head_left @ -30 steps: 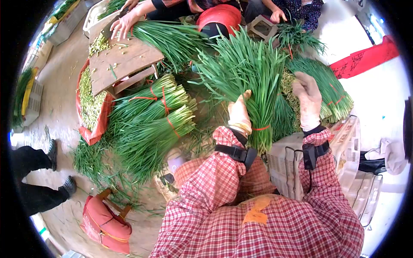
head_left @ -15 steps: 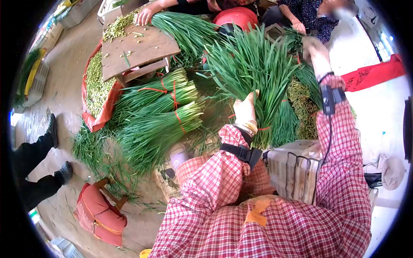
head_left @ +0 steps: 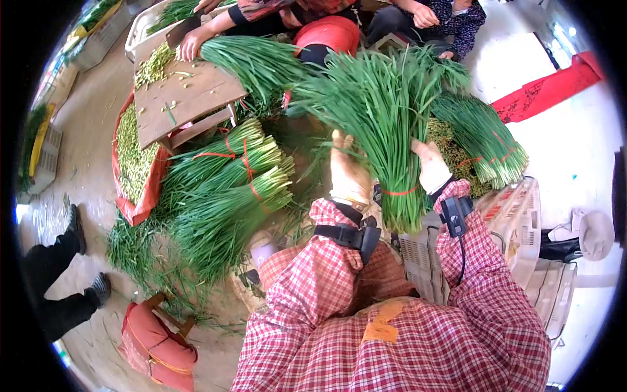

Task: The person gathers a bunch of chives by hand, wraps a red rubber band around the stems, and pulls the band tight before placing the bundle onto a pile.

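A large bunch of long green leaves (head_left: 385, 111), tied low with a red band, stands nearly upright in front of me. My left hand (head_left: 351, 171) is at its left side, fingers apart and partly behind the leaves. On the right side, my right hand (head_left: 431, 164) grips the bunch, with some fingers hidden by it. Further right lies another tied bunch (head_left: 480, 140), its pale stem ends toward me. Several tied bunches (head_left: 238, 173) are piled to the left, red bands around them.
Co-workers sit at the top; one person's hand (head_left: 196, 42) rests on leaves on a wooden table (head_left: 196, 98). A red-edged sack (head_left: 134, 153) holds small green pieces. Plastic crates (head_left: 516, 215) are at right, a red cushioned stool (head_left: 157, 340) at lower left. Another person's legs (head_left: 62, 261) show left.
My right hand has come down from the upper right to the held bunch. My left hand has opened from its grip. The bunch at right now lies fully in sight, and the view has shifted.
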### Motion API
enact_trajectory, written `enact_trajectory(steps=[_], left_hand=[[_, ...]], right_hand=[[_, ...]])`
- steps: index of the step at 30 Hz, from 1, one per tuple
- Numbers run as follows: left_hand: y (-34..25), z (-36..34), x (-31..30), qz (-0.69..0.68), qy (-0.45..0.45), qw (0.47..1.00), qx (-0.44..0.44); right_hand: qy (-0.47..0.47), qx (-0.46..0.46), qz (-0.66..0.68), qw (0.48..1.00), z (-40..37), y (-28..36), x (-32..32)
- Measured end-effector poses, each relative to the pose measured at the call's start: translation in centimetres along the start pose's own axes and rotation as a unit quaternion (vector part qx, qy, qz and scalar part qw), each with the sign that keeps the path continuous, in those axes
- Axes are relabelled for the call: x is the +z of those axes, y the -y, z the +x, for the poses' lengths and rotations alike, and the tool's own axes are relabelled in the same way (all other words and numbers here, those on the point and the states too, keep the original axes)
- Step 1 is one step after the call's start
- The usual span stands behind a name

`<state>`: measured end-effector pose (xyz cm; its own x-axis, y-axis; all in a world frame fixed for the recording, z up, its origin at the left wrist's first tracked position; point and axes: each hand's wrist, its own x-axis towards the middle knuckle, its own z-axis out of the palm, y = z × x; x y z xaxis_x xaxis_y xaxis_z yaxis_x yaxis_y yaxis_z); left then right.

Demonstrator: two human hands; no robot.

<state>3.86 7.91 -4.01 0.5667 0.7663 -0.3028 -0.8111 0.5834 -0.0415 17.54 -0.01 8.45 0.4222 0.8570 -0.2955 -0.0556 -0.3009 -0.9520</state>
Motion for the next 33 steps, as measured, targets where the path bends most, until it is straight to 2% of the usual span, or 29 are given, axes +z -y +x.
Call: enact_trajectory(steps=[2, 3, 6, 7, 8, 10, 11, 12, 14, 16, 17, 20, 23, 24, 25, 26, 28, 29, 30, 32, 33], left_hand=[[0.5, -0.1, -1.6, 0.023, -0.038, 0.999, 0.011], [0.5, -0.1, -1.7, 0.034, -0.102, 0.994, -0.016], [1.3, -2.0, 2.3, 0.236, 0.037, 0.969, -0.054], [1.1, -3.2, 3.5, 0.263, 0.077, 0.960, -0.055], [1.5, -2.5, 2.8, 0.274, 0.059, 0.958, -0.066], [0.4, -3.2, 3.6, 0.330, 0.010, 0.944, -0.008], [-0.1, -3.9, 4.7, 0.361, -0.080, 0.929, -0.028], [0.2, -2.9, 2.9, 0.243, -0.065, 0.965, -0.072], [1.0, -1.7, 1.8, 0.198, -0.109, 0.971, -0.073], [1.8, -1.2, 0.9, 0.134, -0.096, 0.984, -0.074], [2.1, -0.9, 0.6, 0.102, -0.089, 0.988, -0.073], [2.8, -0.5, -0.3, 0.108, -0.094, 0.988, -0.054], [2.1, -1.2, 0.2, 0.156, -0.109, 0.981, -0.036], [2.0, -1.4, 0.4, 0.168, -0.109, 0.979, -0.024], [1.9, -1.4, 0.6, 0.191, -0.115, 0.975, -0.006], [2.0, -1.3, 0.4, 0.179, -0.088, 0.980, 0.006], [2.0, -1.5, 0.9, 0.163, -0.099, 0.981, 0.027], [1.7, -1.9, 1.4, 0.123, -0.098, 0.988, 0.011], [1.3, -2.2, 1.9, 0.127, -0.105, 0.986, -0.013], [0.5, -2.8, 2.8, 0.136, -0.118, 0.982, -0.064], [1.2, -1.9, 1.8, 0.115, -0.111, 0.984, -0.078]], right_hand=[[-0.085, -0.041, -0.037, 0.995, 0.9, -0.3, -0.7], [-0.086, -0.119, -0.026, 0.989, 0.8, 0.0, -0.3], [-0.119, -0.120, -0.168, 0.971, 0.6, 0.3, 1.1], [-0.126, -0.115, -0.210, 0.963, -0.1, 0.3, 2.3], [-0.102, -0.122, -0.225, 0.961, -0.5, -1.1, 2.3], [-0.051, -0.097, -0.155, 0.982, -1.2, -1.3, 3.4], [-0.088, -0.070, -0.120, 0.986, -1.0, -2.1, 2.7], [-0.125, -0.047, -0.082, 0.988, -0.5, -2.8, 2.0], [-0.099, -0.038, -0.046, 0.993, -1.9, -1.5, 2.5], [-0.070, -0.059, -0.009, 0.996, -2.1, -1.6, 2.5], [-0.083, -0.098, -0.037, 0.991, -1.3, -3.1, 1.5], [-0.094, -0.025, 0.020, 0.995, -0.6, -3.9, 0.8], [-0.073, -0.095, -0.063, 0.991, -0.6, -5.4, 0.3], [-0.030, -0.162, -0.240, 0.957, -0.9, -5.6, -0.8], [-0.010, -0.243, -0.396, 0.885, -1.2, -5.8, -1.8], [0.005, -0.072, -0.179, 0.981, -0.9, -5.6, -2.4], [0.010, -0.041, 0.053, 0.998, -0.4, -4.9, -1.4], [-0.041, -0.016, -0.011, 0.999, -1.3, -3.6, 0.1], [0.043, -0.041, 0.108, 0.992, -0.3, -5.4, -3.3], [0.020, -0.001, 0.153, 0.988, 0.2, -7.5, -5.3], [0.042, 0.009, 0.121, 0.992, 0.4, -8.0, -5.8]])
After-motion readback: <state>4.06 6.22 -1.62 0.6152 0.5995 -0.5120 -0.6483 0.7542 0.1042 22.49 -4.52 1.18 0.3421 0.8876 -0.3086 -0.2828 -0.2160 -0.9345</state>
